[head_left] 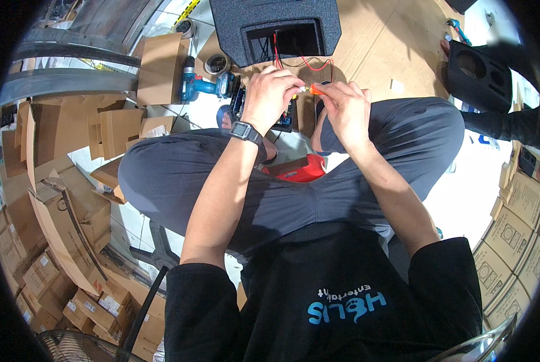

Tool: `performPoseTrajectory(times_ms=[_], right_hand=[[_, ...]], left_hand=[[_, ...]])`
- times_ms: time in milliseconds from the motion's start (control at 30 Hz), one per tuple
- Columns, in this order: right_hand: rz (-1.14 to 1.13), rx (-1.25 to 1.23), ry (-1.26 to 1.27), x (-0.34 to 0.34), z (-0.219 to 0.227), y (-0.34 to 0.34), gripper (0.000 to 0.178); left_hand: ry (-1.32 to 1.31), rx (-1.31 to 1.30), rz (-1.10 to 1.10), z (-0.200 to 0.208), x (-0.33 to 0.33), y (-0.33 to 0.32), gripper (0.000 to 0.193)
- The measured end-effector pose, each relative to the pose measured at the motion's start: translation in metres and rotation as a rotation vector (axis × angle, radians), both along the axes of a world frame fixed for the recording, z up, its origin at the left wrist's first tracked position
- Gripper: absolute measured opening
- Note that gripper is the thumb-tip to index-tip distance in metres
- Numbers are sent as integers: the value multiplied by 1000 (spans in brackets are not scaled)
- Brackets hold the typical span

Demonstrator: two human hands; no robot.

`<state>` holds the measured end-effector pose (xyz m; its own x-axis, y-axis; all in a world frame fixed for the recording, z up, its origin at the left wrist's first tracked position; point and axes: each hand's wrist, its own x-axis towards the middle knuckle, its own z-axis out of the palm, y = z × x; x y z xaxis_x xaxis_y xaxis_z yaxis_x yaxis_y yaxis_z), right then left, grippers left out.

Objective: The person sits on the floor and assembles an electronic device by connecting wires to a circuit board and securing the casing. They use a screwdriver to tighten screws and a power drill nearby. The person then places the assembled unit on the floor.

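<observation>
My left hand (pixel 270 96), with a black watch (pixel 246 131) on its wrist, pinches a small whitish piece (pixel 303 88). Close against it, my right hand (pixel 347 110) grips a small orange piece (pixel 315 90) between thumb and fingers. The two pieces meet or nearly touch; their exact kind is too small to tell. Red wires (pixel 309 65) come out of the opening of a dark grey speaker cabinet (pixel 230 33) just beyond my hands. Below my left hand, partly hidden by it, lies a black module with electronic parts (pixel 285 123).
A teal cordless drill (pixel 202 87) stands left of the module, near a roll of tape (pixel 217 64). A red object (pixel 306 169) lies between my legs. Cardboard boxes (pixel 71 223) crowd the left; more boxes (pixel 511 241) are stacked right. Another person's leg (pixel 505 123) is beside a black cabinet (pixel 480 75).
</observation>
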<state>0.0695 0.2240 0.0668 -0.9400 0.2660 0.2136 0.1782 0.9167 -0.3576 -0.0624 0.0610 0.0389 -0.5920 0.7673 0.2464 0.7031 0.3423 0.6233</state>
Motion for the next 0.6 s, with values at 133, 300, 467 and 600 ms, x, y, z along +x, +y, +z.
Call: performPoseTrajectory(times_ms=[133, 300, 467, 600], right_hand=[[14, 34, -5, 0, 1, -1, 25], [26, 93, -19, -1, -1, -2, 24], [15, 85, -33, -1, -2, -3, 24], [5, 84, -47, -1, 0, -4, 24]], left_hand=[[16, 13, -1, -1, 0, -1, 11], [39, -6, -5, -3, 0, -1, 12], [80, 2, -8, -3, 2, -2, 12], [74, 2, -6, -3, 1, -1, 12]])
